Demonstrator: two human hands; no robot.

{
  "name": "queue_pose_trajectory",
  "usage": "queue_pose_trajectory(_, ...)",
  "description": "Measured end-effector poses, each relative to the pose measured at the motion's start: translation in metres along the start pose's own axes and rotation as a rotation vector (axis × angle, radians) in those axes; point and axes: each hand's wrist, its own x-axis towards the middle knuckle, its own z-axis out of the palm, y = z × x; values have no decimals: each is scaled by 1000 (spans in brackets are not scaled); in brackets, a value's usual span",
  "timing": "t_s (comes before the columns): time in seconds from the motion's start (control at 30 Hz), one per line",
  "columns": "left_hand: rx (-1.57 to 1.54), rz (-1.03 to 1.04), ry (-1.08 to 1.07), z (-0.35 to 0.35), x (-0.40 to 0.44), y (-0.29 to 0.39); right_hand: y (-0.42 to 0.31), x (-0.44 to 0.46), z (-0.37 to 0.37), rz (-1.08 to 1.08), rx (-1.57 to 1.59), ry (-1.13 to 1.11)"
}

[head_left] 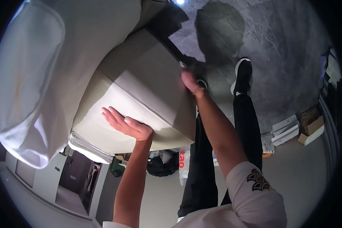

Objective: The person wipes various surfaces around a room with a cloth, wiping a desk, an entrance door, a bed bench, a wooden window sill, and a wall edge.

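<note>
While the left hand [127,127] lay open on the sofa [138,70], steady pressure looked best; right hand [188,79] at the sofa's edge, grip unreadable!

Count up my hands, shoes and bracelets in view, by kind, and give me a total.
Hands: 2 (left hand, right hand)
Shoes: 2 (right shoe, left shoe, partly hidden)
Bracelets: 1 (beaded bracelet)
Total: 5
</note>
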Motion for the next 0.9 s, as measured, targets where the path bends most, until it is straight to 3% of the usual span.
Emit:
queue_pose_trajectory(0.03, -7, 3, -6, 2, 0, -2, -34, 25, -7, 538, 461, -167)
queue_pose_trajectory(0.13, -8, 8, -5, 2, 0, -3, -117, 96, -19, 311, 416, -148)
queue_pose_trajectory(0.2, -12, 0, -13, 3, 0, -2, -147, 147, 6, -288, 129, -40)
queue_pose_trajectory(0.23, -17, 6, -10, 4, 0, -3, -147, 150, 10, -281, 132, -45)
queue_pose_trajectory(0.3, -16, 8, -9, 1, -1, -4, -150, 149, 16, -579, -41, 168)
queue_pose_trajectory(0.37, -16, 17, -10, 3, 0, -4, -124, 118, 7, -490, 413, 181)
queue_pose_trajectory(0.43, -4, 29, 2, 1, 0, -4, -111, 53, -28, 152, 561, -14)
queue_pose_trajectory(0.5, -15, 38, 21, 3, 2, -5, -61, 5, -10, 191, 674, 45)
queue_pose_trajectory(0.57, 0, 30, 1, 0, 2, -3, -51, -47, -41, 178, 615, -76)
queue_pose_trajectory(0.63, -5, 2, 16, 2, 1, -4, -50, -96, -47, 196, 597, -44)
queue_pose_trajectory(0.7, -12, -2, 31, 2, 2, -4, -109, -141, -102, 140, 558, -23)
queue_pose_trajectory(0.8, -21, -31, 24, 2, 1, -3, -160, -169, -122, -100, 531, 117)
queue_pose_trajectory(0.83, -30, -33, 30, 2, 1, -3, -184, -162, -121, 16, 644, 80)
queue_pose_trajectory(0.9, -21, -53, 10, 2, -1, -4, -232, -124, -129, -162, 379, 172)
